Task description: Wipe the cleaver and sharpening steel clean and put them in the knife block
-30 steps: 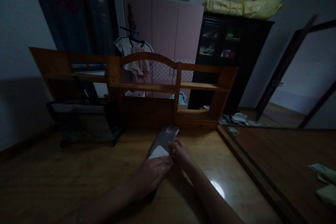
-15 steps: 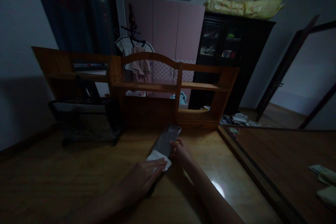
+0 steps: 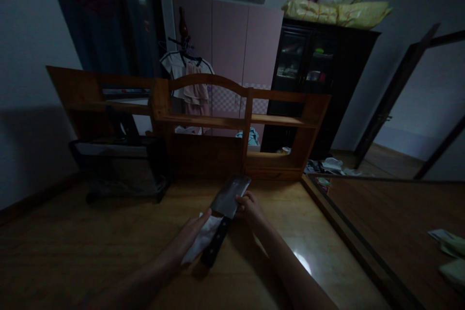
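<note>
A cleaver [image 3: 231, 197] with a broad grey blade and a black riveted handle is held over the wooden table, its handle pointing toward me. My right hand [image 3: 250, 206] pinches the blade's right edge, thumb on top. At the left of the handle, my left hand [image 3: 192, 232] holds a crumpled white tissue [image 3: 209, 235], its fingertips close to the lower left corner of the blade. Part of the tissue lies behind the handle. The fingers of my right hand beneath the blade are hidden.
A wooden shelf unit [image 3: 207, 120] stands along the far side of the table [image 3: 145, 242]. To the left is a dark-framed box [image 3: 116, 169] with a black object on top. A raised wooden edge [image 3: 337, 232] runs down the right; papers [image 3: 450, 242] lie beyond it.
My left hand with the tissue has moved off the lower blade, down and to the left. The black handle, covered before, is now in plain sight. My right hand keeps its hold.
</note>
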A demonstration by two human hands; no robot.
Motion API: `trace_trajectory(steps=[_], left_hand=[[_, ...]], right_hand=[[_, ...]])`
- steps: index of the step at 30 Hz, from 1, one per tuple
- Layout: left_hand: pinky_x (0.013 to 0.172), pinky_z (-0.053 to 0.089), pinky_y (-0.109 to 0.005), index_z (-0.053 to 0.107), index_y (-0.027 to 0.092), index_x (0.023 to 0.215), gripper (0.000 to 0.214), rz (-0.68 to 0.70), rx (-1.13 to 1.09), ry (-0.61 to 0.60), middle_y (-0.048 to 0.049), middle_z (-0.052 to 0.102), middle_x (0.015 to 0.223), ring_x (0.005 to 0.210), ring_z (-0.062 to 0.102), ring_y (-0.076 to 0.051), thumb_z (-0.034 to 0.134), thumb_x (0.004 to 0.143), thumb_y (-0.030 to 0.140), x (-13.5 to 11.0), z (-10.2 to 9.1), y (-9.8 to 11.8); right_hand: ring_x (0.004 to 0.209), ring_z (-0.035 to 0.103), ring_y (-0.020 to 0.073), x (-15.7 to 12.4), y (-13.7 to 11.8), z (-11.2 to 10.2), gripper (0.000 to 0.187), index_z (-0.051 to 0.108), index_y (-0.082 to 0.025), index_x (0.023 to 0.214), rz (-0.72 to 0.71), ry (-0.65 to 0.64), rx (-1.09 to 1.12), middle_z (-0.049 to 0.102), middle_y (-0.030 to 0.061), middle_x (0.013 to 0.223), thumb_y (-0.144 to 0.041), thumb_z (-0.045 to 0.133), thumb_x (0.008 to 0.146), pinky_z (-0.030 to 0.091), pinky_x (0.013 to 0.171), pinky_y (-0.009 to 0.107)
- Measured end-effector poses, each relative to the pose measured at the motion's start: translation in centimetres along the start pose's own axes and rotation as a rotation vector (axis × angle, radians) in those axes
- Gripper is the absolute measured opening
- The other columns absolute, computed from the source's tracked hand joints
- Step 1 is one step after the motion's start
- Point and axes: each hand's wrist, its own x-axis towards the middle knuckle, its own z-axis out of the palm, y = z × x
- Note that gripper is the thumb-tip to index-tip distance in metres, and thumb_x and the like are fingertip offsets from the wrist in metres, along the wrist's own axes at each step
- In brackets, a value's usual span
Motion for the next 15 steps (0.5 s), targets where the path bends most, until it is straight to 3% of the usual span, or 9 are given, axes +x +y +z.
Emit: trace_trajectory(steps=[5,10,15], left_hand=[[0.073,0.049,-0.029,0.066,0.012,0.110,0.063,-0.069,-0.233,-0.084,-0.0122,0.071,0.097,0.086,0.067,-0.023,0.060,0.078,0.067,-0.2,1.7,-0.2],[0.069,0.051,-0.028,0.067,0.014,0.102,0.056,-0.146,-0.302,-0.090,-0.0098,0.072,0.087,0.075,0.068,-0.021,0.061,0.078,0.065,0.0,2.0,0.3],[0.063,0.051,-0.028,0.067,0.014,0.094,0.056,-0.249,-0.314,-0.127,-0.0094,0.071,0.086,0.071,0.067,-0.020,0.058,0.079,0.067,0.9,1.6,-1.9]], right_hand=[[0.052,0.062,0.0170,-0.1,-0.1,-0.2,0.041,0.042,-0.023,0.080,-0.011,0.006,0.020,0.059,-0.0036,0.063,-0.034,0.076,0.060,0.054,0.048,0.030],[0.054,0.061,0.0152,-0.2,-0.5,-0.2,0.041,0.043,-0.023,0.078,-0.015,0.016,0.040,0.060,-0.0031,0.065,-0.034,0.078,0.060,0.053,0.050,0.027],[0.051,0.059,0.0138,-0.3,-0.4,0.3,0.042,0.042,-0.023,0.077,0.007,0.015,0.040,0.058,-0.0043,0.063,-0.034,0.078,0.059,0.051,0.047,0.025]])
